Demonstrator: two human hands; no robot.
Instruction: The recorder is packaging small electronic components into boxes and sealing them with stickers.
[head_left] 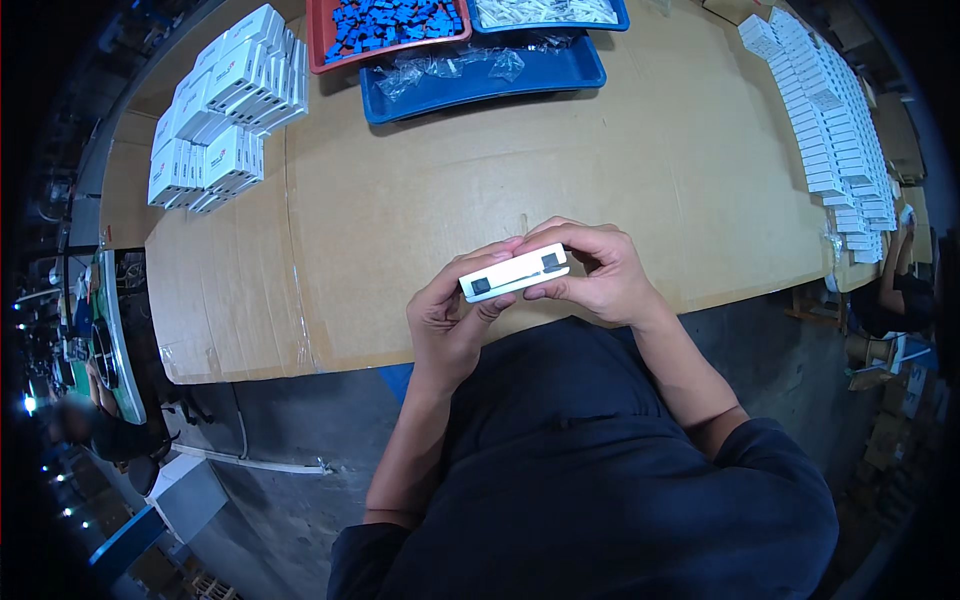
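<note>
A flat white plastic case [515,273] is held up in front of my waist, near the table's front edge. Its narrow side faces me, with a dark square opening towards each end and a thin dark gap running between its two halves. My left hand [447,305] grips the left end, thumb below and fingers along the top. At the other end, my right hand [608,278] pinches the case between the thumb underneath and the fingers above. Both hands are closed on it; its far side is hidden.
Cardboard covers the table [420,190]. White boxed units [225,90] are stacked at left, with long stacks of similar units [825,120] at right. Behind stand a red tray [317,40] of blue parts, a blue tray [550,26] of white pieces and another blue tray [490,92] with see-through bags.
</note>
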